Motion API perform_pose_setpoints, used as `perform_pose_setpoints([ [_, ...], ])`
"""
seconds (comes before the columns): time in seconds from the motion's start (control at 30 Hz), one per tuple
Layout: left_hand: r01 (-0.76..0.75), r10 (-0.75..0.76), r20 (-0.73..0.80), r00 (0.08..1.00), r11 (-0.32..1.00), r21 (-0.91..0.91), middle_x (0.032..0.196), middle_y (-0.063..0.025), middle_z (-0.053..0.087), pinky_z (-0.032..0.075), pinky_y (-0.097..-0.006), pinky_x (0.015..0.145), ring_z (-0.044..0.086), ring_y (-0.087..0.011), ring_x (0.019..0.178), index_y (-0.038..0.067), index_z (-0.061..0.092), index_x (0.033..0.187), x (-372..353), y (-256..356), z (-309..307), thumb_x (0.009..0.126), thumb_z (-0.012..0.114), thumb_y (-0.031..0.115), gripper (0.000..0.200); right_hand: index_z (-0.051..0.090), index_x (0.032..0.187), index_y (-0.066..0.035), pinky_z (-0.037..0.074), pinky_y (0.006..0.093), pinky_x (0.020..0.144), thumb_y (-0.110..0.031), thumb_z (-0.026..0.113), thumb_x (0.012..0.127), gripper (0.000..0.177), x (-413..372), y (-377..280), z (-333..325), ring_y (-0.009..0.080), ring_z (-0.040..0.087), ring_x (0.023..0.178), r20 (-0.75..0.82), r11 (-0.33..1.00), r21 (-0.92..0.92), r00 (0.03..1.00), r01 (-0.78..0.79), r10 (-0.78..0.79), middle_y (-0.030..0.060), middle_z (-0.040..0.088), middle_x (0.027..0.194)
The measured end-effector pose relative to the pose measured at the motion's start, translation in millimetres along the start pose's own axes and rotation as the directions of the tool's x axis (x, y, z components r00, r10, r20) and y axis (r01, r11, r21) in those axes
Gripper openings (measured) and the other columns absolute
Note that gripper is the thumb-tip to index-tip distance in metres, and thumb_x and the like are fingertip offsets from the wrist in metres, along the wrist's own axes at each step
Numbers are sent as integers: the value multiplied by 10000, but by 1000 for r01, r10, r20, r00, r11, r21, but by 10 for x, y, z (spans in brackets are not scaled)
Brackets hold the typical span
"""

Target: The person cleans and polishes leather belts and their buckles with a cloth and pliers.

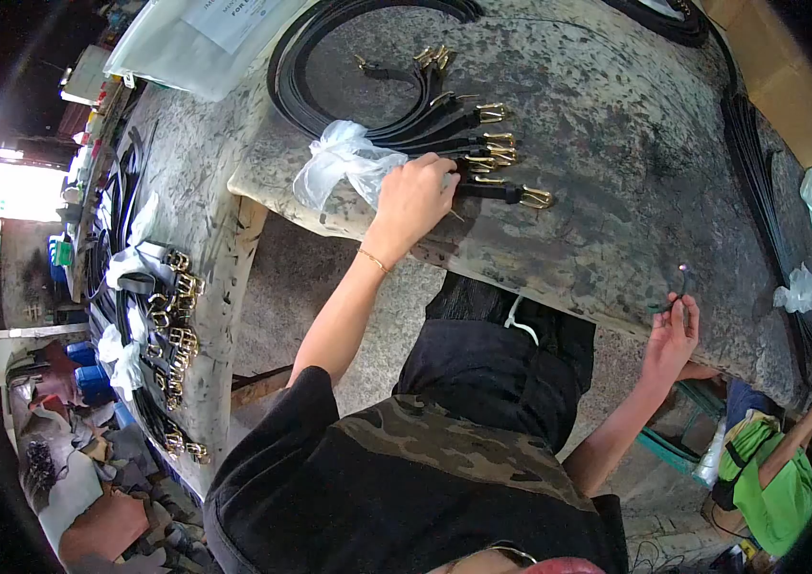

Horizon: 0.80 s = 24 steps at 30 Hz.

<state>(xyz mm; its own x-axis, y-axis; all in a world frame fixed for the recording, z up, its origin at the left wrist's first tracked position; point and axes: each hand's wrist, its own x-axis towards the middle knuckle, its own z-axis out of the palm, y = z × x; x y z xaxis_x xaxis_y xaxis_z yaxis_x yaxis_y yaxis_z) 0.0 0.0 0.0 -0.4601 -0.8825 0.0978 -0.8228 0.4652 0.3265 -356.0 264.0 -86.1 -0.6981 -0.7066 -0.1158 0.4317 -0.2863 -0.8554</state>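
Observation:
Black belts (406,134) with gold buckles (493,114) lie coiled and fanned out on the worn table (597,124). My left hand (415,196) is closed around part of the belts near their buckle ends, beside a knotted clear plastic wrap (344,163). One buckle (536,198) lies just right of that hand, nearest the table edge. Over the table's right front part, my right hand (676,330) pinches a small thin dark item with a bright tip (682,269); it is too small to identify.
More wrapped belts (171,335) lie on the left surface, and others (760,182) at the right edge. A plastic bag with paper (219,33) is at the upper left. Cardboard (789,77) stands upper right. A person in green (779,488) is at the lower right.

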Motion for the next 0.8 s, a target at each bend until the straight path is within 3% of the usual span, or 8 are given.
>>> perform_pose_setpoints([
  [0.07, -131, 131, 3, 991, 991, 8, 964, -109, 689, 542, -447, 753, 667, -362, 847, 76, 730, 1002, -2, -27, -53, 859, 686, 193, 190, 628, 1148, -31, 461, 326, 774, -46, 665, 939, 212, -29, 52, 67, 113, 566, 760, -27, 999, 32, 1000, -13, 14, 124, 668, 1081],
  [0.2, -181, 182, -57, 982, 983, 33, 920, -104, 693, 546, -446, 745, 673, -348, 839, 75, 736, 935, 29, 40, 52, 826, 690, 159, 145, 627, 1137, -24, 463, 307, 752, -34, 657, 941, 198, -15, -49, 117, 110, 559, 751, -47, 999, 18, 998, -28, 29, 119, 666, 1065],
  [0.3, -225, 215, 70, 974, 946, 234, 883, -107, 697, 550, -444, 741, 679, -344, 826, 80, 734, 909, 141, 83, 104, 779, 697, 130, 144, 630, 1132, -28, 460, 289, 739, -30, 652, 942, 191, -33, -2, 177, 106, 557, 750, -65, 999, 27, 997, -46, 48, 114, 666, 1066],
  [0.4, -416, 411, 73, 909, 905, 85, 771, -123, 666, 552, -442, 707, 680, -336, 776, 57, 681, 793, 181, 320, 170, 729, 701, 117, 90, 634, 1121, -35, 458, 281, 740, -28, 652, 941, 181, -61, 77, 195, 102, 558, 747, -62, 998, 41, 996, -56, 59, 109, 665, 1070],
  [0.5, -525, 530, 86, 844, 848, -77, 835, -115, 649, 542, -439, 683, 666, -339, 781, 39, 627, 758, 160, 653, 280, 744, 714, 128, 125, 617, 1160, -53, 459, 277, 697, -45, 645, 954, 208, -54, 118, 220, 98, 570, 752, -72, 998, 19, 995, -68, 69, 104, 658, 1094],
  [0.63, -514, 518, -11, 855, 845, -148, 896, -102, 639, 535, -439, 677, 657, -343, 776, 36, 646, 789, -11, 822, 548, 762, 728, 120, 121, 619, 1122, -44, 436, 278, 686, -40, 646, 949, 175, -78, 25, 170, 95, 557, 738, -54, 997, 56, 997, -45, 48, 98, 657, 1076],
  [0.7, -371, 354, -115, 928, 858, -355, 904, -98, 629, 532, -433, 678, 649, -347, 753, 30, 679, 882, -168, 808, 650, 761, 763, 111, 168, 622, 1100, -35, 427, 284, 691, -31, 650, 942, 161, -87, -14, 152, 95, 553, 743, -61, 998, 61, 997, -36, 39, 102, 656, 1069],
  [0.8, -310, 315, -66, 947, 838, -449, 977, -124, 608, 527, -429, 711, 643, -368, 811, 21, 668, 1028, -345, 766, 658, 756, 798, 133, 322, 612, 1107, -34, 424, 282, 690, -33, 651, 941, 171, -74, -48, 203, 96, 549, 739, -85, 998, 39, 995, -44, 47, 101, 659, 1050],
])
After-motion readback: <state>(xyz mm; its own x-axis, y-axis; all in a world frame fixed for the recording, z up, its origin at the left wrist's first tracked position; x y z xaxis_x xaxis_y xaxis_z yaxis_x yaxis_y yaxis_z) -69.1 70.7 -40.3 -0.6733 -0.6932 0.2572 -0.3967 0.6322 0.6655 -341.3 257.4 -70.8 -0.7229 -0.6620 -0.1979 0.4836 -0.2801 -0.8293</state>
